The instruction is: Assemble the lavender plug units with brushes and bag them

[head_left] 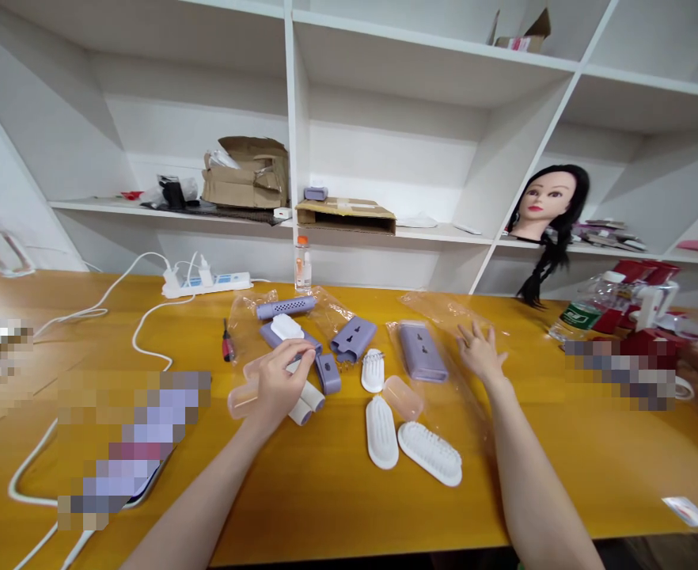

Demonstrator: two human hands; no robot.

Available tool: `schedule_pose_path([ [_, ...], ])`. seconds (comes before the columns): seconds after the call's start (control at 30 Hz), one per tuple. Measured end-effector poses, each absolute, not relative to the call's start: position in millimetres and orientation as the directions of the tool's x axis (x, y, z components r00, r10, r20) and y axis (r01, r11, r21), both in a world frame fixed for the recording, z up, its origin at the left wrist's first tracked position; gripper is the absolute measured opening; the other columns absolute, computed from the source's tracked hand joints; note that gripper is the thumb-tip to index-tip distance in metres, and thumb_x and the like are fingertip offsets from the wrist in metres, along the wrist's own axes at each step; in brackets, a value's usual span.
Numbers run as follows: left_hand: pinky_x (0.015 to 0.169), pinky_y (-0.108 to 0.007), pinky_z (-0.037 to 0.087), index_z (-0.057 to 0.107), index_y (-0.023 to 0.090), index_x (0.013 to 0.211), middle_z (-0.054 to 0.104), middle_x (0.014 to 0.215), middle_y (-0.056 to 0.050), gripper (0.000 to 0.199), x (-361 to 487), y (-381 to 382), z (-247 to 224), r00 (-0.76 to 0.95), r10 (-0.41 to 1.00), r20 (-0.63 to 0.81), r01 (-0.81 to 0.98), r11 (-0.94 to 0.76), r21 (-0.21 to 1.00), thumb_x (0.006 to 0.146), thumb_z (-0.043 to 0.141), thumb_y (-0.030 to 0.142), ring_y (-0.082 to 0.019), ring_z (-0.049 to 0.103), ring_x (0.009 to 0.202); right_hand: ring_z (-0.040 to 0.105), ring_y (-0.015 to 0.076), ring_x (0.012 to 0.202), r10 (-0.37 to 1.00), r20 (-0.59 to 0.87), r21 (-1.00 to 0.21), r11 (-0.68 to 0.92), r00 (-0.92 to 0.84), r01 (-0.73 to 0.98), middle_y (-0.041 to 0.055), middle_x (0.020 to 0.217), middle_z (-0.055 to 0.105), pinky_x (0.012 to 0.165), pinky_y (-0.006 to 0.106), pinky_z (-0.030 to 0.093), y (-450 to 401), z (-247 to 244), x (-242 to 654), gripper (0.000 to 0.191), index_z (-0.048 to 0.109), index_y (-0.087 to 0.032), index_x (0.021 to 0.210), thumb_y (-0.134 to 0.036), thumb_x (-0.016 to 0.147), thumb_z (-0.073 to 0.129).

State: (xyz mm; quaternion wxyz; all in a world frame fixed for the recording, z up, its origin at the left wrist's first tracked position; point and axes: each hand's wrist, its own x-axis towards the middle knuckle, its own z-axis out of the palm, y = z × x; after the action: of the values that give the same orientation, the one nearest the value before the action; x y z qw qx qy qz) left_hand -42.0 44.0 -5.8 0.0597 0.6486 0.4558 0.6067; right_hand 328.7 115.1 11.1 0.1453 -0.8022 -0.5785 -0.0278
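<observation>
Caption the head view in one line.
Left hand and right hand over lilac parts and white brushes on yellow table

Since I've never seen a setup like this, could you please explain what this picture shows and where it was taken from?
A camera worn on a person's head took this picture, looking forward and down, so both bare arms are the wearer's. The left hand closes over small plastic parts, white and pale peach; exactly which it holds is hard to tell. The right hand is open, fingers spread, beside a clear plastic bag. On the yellow table lie lilac plastic casings, a white bristle brush head and a red-handled screwdriver.
</observation>
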Motion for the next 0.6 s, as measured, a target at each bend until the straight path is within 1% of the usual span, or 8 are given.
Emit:
schedule_pose_path([
  [0.07,0.072,-0.028,0.05,0.064,0.018,0.076,0.067,0.082,-0.004,0.013,-41,43,-6,-0.134,0.671,0.729,0.51,-0.584,0.631,0.08,0.053,0.024,-0.016,0.062,0.08,0.022,0.0359,0.131,0.931,0.14,-0.191,-0.308,0.336,0.932,0.0091,0.145,0.029,0.089,0.07,0.025,117,0,339,0.043,0.041,-0.028,0.13,-0.033,0.091,0.025],
  [0.13,0.069,-0.027,0.05,0.064,0.018,0.076,0.067,0.082,-0.005,0.013,-39,42,-5,-0.121,0.677,0.726,0.502,-0.59,0.633,0.08,0.053,0.024,-0.016,0.063,0.08,0.039,0.0358,0.121,0.932,0.09,-0.178,-0.332,0.352,0.926,0.0148,0.133,0.046,0.089,0.066,0.029,119,-7,344,0.041,0.047,-0.024,0.126,-0.034,0.089,0.033],
  [0.17,0.067,-0.027,0.051,0.064,0.018,0.076,0.067,0.082,-0.005,0.013,-39,41,-5,-0.116,0.679,0.725,0.498,-0.592,0.634,0.08,0.053,0.024,-0.016,0.063,0.08,0.043,0.036,0.118,0.929,0.078,-0.169,-0.346,0.362,0.923,0.0166,0.127,0.051,0.089,0.063,0.03,120,-9,344,0.041,0.049,-0.022,0.125,-0.034,0.087,0.037],
  [0.3,0.067,-0.027,0.051,0.064,0.018,0.076,0.067,0.082,-0.004,0.012,-39,40,-3,-0.098,0.673,0.733,0.498,-0.604,0.622,0.08,0.053,0.022,-0.016,0.063,0.08,0.042,0.0387,0.118,0.909,0.052,-0.128,-0.405,0.414,0.905,0.022,0.12,0.054,0.09,0.055,0.032,123,-5,336,0.041,0.056,-0.013,0.117,-0.034,0.082,0.046],
  [0.37,0.07,-0.028,0.051,0.064,0.018,0.076,0.067,0.081,-0.004,0.012,-39,40,-3,-0.088,0.668,0.739,0.499,-0.612,0.614,0.08,0.053,0.022,-0.016,0.063,0.079,0.046,0.0393,0.114,0.894,0.032,-0.117,-0.44,0.446,0.89,0.0251,0.116,0.055,0.088,0.052,0.035,123,-1,330,0.04,0.061,-0.008,0.11,-0.032,0.08,0.05],
  [0.43,0.072,-0.028,0.05,0.064,0.018,0.077,0.067,0.081,-0.004,0.012,-39,40,-4,-0.076,0.667,0.741,0.498,-0.618,0.608,0.08,0.053,0.021,-0.016,0.062,0.079,0.047,0.0394,0.112,0.881,0.044,-0.109,-0.464,0.471,0.879,0.027,0.115,0.055,0.087,0.05,0.037,121,3,326,0.041,0.061,-0.005,0.109,-0.031,0.079,0.05],
  [0.53,0.074,-0.029,0.05,0.064,0.018,0.078,0.067,0.082,-0.004,0.011,-39,41,-5,-0.062,0.656,0.752,0.493,-0.635,0.594,0.08,0.053,0.02,-0.016,0.062,0.08,0.042,0.0405,0.116,0.87,0.125,-0.103,-0.466,0.476,0.879,0.0282,0.12,0.049,0.088,0.051,0.035,115,9,320,0.042,0.06,-0.005,0.111,-0.032,0.084,0.043],
  [0.6,0.073,-0.029,0.05,0.064,0.018,0.077,0.067,0.081,-0.004,0.012,-38,40,-6,-0.063,0.651,0.757,0.489,-0.641,0.591,0.08,0.053,0.02,-0.016,0.062,0.079,0.04,0.0404,0.118,0.875,0.181,-0.103,-0.438,0.45,0.893,0.0252,0.125,0.046,0.09,0.052,0.033,111,14,317,0.044,0.06,-0.01,0.113,-0.037,0.086,0.039],
])
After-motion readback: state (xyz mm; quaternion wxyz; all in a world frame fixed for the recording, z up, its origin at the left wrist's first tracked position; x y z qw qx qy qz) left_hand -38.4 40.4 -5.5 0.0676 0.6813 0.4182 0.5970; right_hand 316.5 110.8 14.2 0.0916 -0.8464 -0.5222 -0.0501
